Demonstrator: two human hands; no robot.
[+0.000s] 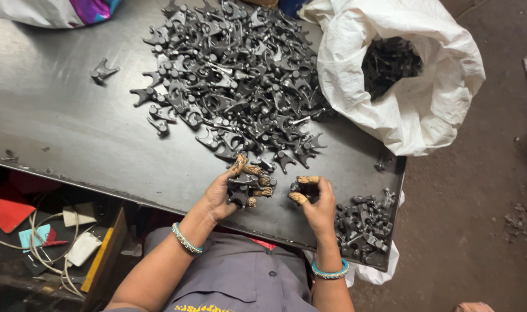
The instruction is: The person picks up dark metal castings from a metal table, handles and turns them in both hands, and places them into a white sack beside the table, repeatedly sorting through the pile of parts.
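Observation:
My left hand [231, 188] is closed around a few dark metal fork-shaped parts [245, 184], its fingertips wrapped in brown tape. My right hand [316, 202] grips one dark metal part [302, 188] between taped thumb and fingers, close beside the left. Both hover over the near edge of a dark steel table [73, 121]. A big heap of the same metal parts [234, 75] spreads across the table just beyond my hands. A smaller pile of parts [364, 222] lies at the table's near right corner, next to my right hand.
A white woven sack [390, 69], open and holding more parts, leans on the table's right end. One stray part [103, 70] lies alone at the left. Cables and white adapters [73, 231] sit on a shelf under the table. Bare earthen floor [477, 219] is at the right.

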